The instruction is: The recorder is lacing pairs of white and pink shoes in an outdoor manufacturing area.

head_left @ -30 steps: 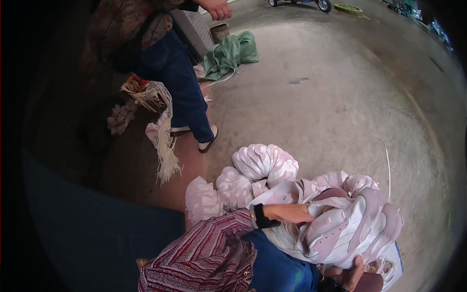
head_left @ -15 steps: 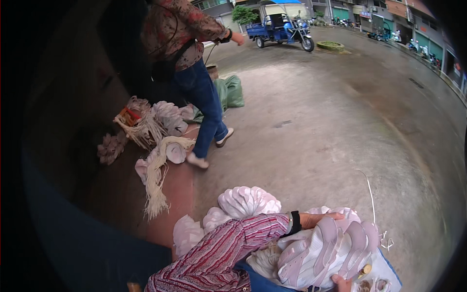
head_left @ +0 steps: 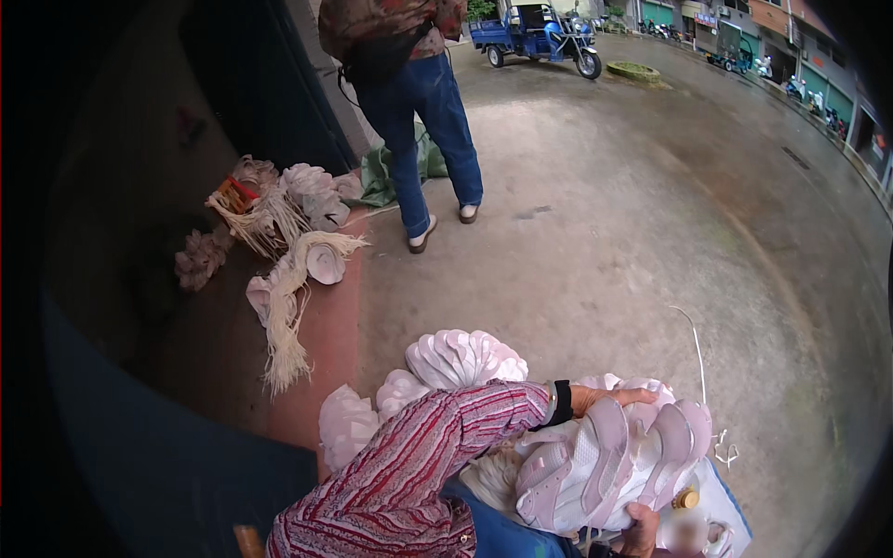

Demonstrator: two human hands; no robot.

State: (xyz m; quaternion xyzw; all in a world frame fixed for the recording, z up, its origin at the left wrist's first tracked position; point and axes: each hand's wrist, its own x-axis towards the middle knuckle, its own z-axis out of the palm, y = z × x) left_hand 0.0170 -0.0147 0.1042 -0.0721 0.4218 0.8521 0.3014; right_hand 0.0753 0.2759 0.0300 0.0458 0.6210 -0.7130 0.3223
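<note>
Between the left fingers [head_left: 640, 396] and the right fingers [head_left: 637, 511], the bundle of shoe uppers [head_left: 606, 458] is white mesh with dusty-pink panels. Left of the left fingers, a black wristband [head_left: 562, 402] meets a sleeve [head_left: 419, 442] in wavy red, white and dark stripes. Well beyond both, jeans [head_left: 419, 102] are dark blue, a sack [head_left: 377, 177] green.

Shoe uppers [head_left: 609, 465]: white areas look like fabric mesh, fine-textured; pink overlays smooth, matt, leather-like. Fanned pieces [head_left: 465, 361]: smooth, matt; exact material unclear. Striped sleeve [head_left: 409, 465]: soft woven or knit cloth, creased, matt. Wristband [head_left: 560, 404]: matt black, material unresolved. Cream cords [head_left: 286, 349]: fibrous, stringy, frayed ends. Green sack [head_left: 377, 177]: thin, crumpled, woven-plastic look. Trousers [head_left: 400, 112]: denim, matt. Ground [head_left: 577, 251]: concrete, rough, stained. Tricycle [head_left: 549, 42]: painted metal, somewhat glossy.
</note>
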